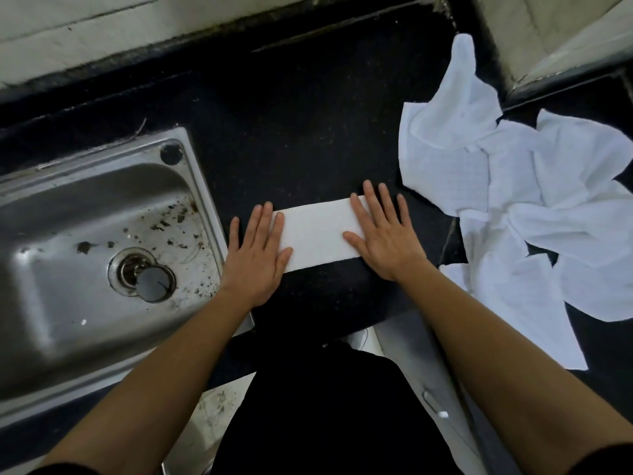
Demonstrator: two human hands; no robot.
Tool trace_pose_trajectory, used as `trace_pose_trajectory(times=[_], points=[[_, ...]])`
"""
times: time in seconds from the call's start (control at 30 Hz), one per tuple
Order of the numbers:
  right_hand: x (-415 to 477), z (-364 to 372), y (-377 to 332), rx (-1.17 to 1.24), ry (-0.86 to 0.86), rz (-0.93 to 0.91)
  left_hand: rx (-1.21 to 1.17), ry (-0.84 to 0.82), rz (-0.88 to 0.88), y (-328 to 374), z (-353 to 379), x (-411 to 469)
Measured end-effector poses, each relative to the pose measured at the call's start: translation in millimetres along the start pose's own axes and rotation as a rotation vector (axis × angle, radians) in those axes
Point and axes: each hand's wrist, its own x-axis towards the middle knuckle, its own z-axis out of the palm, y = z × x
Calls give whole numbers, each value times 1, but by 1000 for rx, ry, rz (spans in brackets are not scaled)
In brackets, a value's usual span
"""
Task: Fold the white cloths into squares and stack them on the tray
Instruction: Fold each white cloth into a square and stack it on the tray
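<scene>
A white cloth (318,231), folded into a long narrow strip, lies flat on the black counter (308,132) near its front edge. My left hand (255,255) rests flat on the strip's left end, fingers spread. My right hand (383,234) presses flat on its right end, fingers apart. Neither hand grips anything. A heap of several unfolded white cloths (520,200) lies crumpled to the right, apart from the strip. No tray is in view.
A steel sink (85,214) with a drain plug (154,282) and dark specks sits left of my left hand. A pale wall (137,25) runs along the back. Below the counter edge are a cabinet front with a handle (433,404) and my dark clothing.
</scene>
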Motion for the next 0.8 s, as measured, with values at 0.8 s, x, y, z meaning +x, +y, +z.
trace_pose_trajectory(times=[0.8], points=[[-10,-38,-2,1024,4,652,30,-21,84,44,-15,40]])
